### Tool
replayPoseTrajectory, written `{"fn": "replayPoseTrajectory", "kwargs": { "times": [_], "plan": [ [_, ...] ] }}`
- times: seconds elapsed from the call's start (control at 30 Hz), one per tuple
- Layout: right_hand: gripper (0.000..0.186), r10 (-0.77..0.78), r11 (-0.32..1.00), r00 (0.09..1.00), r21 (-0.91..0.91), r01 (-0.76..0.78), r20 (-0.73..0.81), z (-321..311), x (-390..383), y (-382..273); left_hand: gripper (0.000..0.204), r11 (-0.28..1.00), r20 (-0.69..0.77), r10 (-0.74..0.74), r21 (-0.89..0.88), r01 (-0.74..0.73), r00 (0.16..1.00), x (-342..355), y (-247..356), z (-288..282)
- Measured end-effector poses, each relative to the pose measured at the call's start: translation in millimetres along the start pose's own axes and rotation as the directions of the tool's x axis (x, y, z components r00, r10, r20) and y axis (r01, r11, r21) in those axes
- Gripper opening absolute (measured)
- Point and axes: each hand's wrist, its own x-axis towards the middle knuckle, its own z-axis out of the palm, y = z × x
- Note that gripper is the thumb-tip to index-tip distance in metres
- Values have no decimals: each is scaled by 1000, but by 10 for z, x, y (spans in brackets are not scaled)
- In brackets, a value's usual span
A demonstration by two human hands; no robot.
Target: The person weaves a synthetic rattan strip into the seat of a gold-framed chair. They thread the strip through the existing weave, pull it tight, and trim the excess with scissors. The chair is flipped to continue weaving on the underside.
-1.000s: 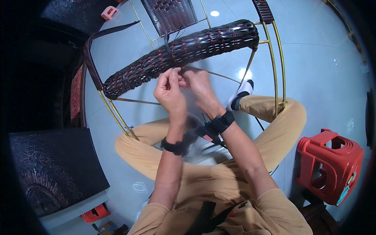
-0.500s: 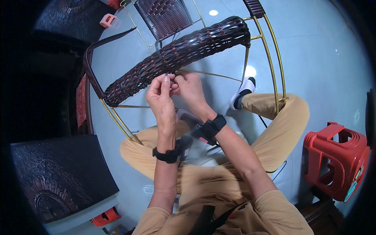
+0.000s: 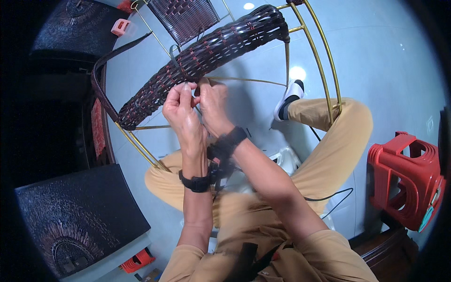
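Observation:
A dark brown woven roll [image 3: 225,40] with red ties spans the brass-coloured chair frame [image 3: 324,70] in front of me. My left hand [image 3: 181,105] is pinched at the lower middle of the roll, with its thumb up; what it grips is too small to tell. Just to its right, my right hand [image 3: 211,103] has curled fingers against the underside of the weave, holding something hidden. A thin dark strand [image 3: 173,57] loops over the roll above the hands. A woven panel [image 3: 181,16] lies beyond, and a curved wrapped strip [image 3: 96,77] runs along the left side.
My bent legs [image 3: 345,145] straddle the frame's lower ends on the tiled floor [image 3: 385,84]. A red plastic stool [image 3: 399,174] stands at the right, dark patterned panels [image 3: 84,211] lie at the left, a pink stool [image 3: 120,27] sits farther back, and a black cable [image 3: 338,192] trails by my right leg.
The roll and frame sit higher and further left in the view. Both hands, still close together at the roll's underside, have shifted left, and my right forearm is more slanted and blurred.

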Motion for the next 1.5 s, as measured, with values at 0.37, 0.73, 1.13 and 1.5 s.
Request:
{"fn": "replayPoseTrajectory", "kwargs": {
  "times": [0.37, 0.73, 1.13, 1.5],
  "plan": [
    [15, 164, 878, 904, 360, -316, 395, -221, 167, 237, 14, 989, 146, 4, 146, -26, 989, 11, 35, -151],
    [18, 76, 834, 878, 452, -316, 473, -287, 173, 231, 10, 964, 108, 133, 217, -154, 985, 72, -22, -222],
    [15, 66, 904, 898, 355, -238, 435, -253, 84, 91, 10, 941, 112, 148, 291, -175, 983, 68, -5, -198],
    [15, 80, 967, 911, 191, -169, 404, -251, 171, 101, 11, 951, 86, 144, 262, -162, 986, 76, -15, -192]
  ]
}}
